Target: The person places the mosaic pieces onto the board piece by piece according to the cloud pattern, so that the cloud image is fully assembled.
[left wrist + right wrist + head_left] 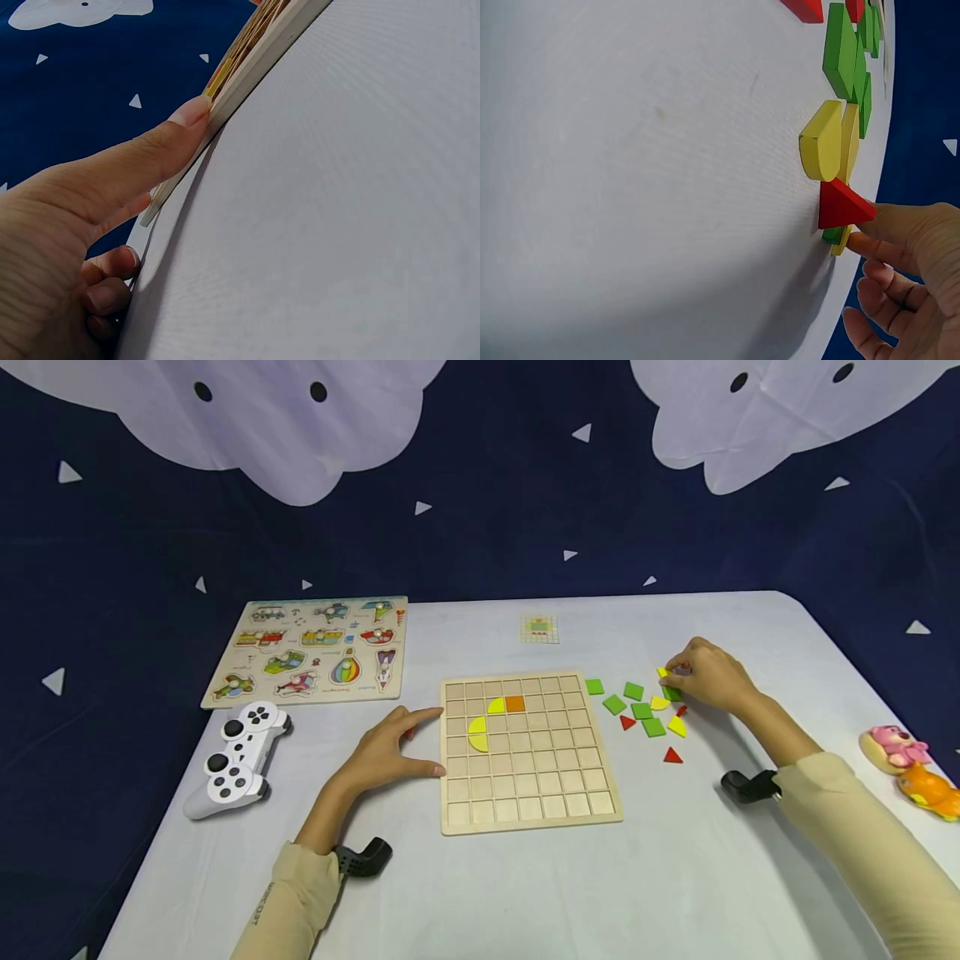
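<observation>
A wooden grid board (pixel 525 827) lies in the middle of the table, with yellow quarter-round pieces (pixel 478 742) and an orange square (pixel 514 703) in its upper left cells. My left hand (pixel 384 753) is at the board's left edge, its thumb (pixel 169 142) and index finger spread apart and touching the rim. To the right of the board, my right hand (pixel 708 675) pinches a yellow piece (pixel 662 672) at the far end of a loose group of pieces. Green squares (pixel 653 727), red triangles (pixel 672 756) and other yellow pieces (pixel 822 142) lie close by.
A small pattern card (pixel 539 629) lies behind the board. At the left are a vehicle puzzle board (pixel 330 692) and a white game controller (pixel 238 758). Pink (pixel 894 748) and orange (pixel 930 791) toy figures sit at the right edge.
</observation>
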`<state>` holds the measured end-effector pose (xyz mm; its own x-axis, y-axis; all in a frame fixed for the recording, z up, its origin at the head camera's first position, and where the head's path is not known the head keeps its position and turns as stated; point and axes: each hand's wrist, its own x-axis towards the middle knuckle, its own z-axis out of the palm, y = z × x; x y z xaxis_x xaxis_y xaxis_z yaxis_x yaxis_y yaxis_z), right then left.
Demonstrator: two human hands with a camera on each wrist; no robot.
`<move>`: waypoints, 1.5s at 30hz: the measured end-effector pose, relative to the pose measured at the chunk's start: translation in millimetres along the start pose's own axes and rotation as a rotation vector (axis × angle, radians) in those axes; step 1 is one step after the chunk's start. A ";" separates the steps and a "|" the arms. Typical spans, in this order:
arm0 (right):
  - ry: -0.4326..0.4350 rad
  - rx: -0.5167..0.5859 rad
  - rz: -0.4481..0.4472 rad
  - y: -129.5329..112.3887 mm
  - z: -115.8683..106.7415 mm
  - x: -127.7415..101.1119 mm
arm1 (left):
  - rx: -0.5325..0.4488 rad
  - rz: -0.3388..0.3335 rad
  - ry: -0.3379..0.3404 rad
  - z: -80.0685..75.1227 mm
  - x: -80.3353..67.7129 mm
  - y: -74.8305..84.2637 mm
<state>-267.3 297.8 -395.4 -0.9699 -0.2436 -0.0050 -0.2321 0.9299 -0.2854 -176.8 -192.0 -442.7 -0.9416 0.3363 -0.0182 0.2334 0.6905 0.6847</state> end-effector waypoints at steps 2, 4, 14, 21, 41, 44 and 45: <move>-0.007 0.007 0.004 -0.3 -0.6 -0.4 | -0.003 0.003 0.001 0.1 0.2 -0.1; -0.013 0.006 0.006 0.0 -0.7 -0.3 | -0.013 0.002 0.001 0.1 0.7 -0.1; -0.025 0.029 0.048 1.3 0.4 3.2 | -0.005 -0.001 -0.006 0.3 1.4 -1.0; 0.035 0.015 0.065 -3.8 -6.1 0.6 | -0.007 0.001 -0.011 0.6 1.4 0.6; 0.059 0.029 -0.135 -89.1 6.3 -5.4 | -0.021 -0.013 -0.001 0.9 1.0 -2.5; 0.055 0.039 -0.166 -103.1 14.8 -4.4 | -0.020 -0.016 -0.005 1.0 1.0 -1.9; 0.051 0.045 -0.172 -107.5 17.3 -4.1 | -0.023 -0.019 -0.005 1.1 1.0 -1.4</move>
<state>-237.1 194.1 -381.3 -0.9191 -0.3822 0.0960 -0.3920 0.8622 -0.3207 -177.9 -191.9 -444.4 -0.9444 0.3270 -0.0351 0.2101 0.6821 0.7004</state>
